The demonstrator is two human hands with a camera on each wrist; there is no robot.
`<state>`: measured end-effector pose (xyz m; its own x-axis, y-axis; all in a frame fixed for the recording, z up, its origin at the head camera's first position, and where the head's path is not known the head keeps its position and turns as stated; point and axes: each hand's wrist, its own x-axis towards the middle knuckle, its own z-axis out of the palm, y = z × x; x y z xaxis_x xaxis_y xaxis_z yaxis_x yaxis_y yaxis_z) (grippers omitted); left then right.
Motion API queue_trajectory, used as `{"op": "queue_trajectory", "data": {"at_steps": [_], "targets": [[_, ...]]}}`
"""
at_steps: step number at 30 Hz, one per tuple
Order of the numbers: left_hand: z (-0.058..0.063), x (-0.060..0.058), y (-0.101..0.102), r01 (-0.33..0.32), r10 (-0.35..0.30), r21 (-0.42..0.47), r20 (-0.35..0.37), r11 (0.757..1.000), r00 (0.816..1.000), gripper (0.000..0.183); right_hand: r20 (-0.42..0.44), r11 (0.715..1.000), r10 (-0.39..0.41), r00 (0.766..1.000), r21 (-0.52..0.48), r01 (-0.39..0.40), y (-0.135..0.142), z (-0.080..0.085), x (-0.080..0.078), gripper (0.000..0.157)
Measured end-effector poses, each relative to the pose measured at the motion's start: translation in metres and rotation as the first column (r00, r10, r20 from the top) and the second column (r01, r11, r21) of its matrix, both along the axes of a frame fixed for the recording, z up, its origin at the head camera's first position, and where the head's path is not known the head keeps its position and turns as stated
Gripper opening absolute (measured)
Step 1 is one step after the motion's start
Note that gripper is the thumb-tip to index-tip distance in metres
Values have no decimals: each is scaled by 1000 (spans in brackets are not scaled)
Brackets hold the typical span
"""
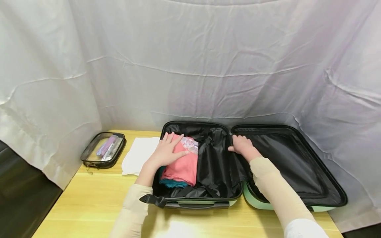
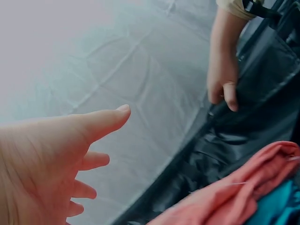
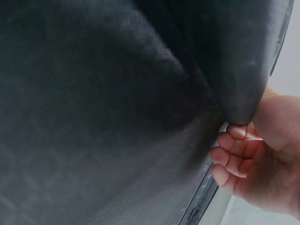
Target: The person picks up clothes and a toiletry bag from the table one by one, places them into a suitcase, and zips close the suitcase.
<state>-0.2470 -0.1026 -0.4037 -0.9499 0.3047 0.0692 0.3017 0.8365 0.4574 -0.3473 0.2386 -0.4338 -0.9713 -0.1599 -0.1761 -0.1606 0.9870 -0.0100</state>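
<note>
A suitcase (image 1: pixel 205 199) with black lining and a pale green shell lies opened out flat. In its left half a folded coral-pink garment (image 1: pixel 182 167) with a printed patch sits on a teal garment (image 1: pixel 172 183). My left hand (image 1: pixel 169 150) is spread over the pink garment's left side, thumb and fingers straight. In the left wrist view the fingers of that hand (image 2: pixel 56 164) are held apart, with nothing gripped. By the hinge my right hand (image 1: pixel 242 145) pinches the edge of a black fabric flap (image 3: pixel 117 117), fingers curled, as the right wrist view shows.
Left of the suitcase lies a white cloth (image 1: pixel 140 153), beside a clear pouch (image 1: pixel 104 150) with black edging and small items inside. The suitcase's right half (image 1: pixel 285 162) is covered by a black panel. Grey curtains (image 1: pixel 190 66) hang behind the wooden table (image 1: pixel 89 205).
</note>
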Motion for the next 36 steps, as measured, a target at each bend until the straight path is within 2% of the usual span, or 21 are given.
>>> {"op": "queue_trajectory", "data": {"at_steps": [5,9,21,28,33,36], "targets": [[9,6,-12,-22,26,83,-54,996,998,72,4,1000,-3,1000,16,3,-2,2,1,65],[11,11,-28,-45,54,128,-72,991,996,71,11,1000,-4,1000,24,4,-4,3,0,66],[6,27,-76,-113,129,120,-136,986,982,69,3,1000,-14,1000,18,14,-3,2,1,65],[-4,28,-97,-183,202,123,-175,976,964,66,6,1000,-13,1000,16,13,-3,2,3,66],[-19,20,-112,-235,252,113,-167,965,953,68,5,1000,-15,1000,15,15,-3,2,3,65],[-30,14,-120,-259,281,139,-172,956,944,69,8,1000,-20,1000,15,20,-3,3,2,65]]}}
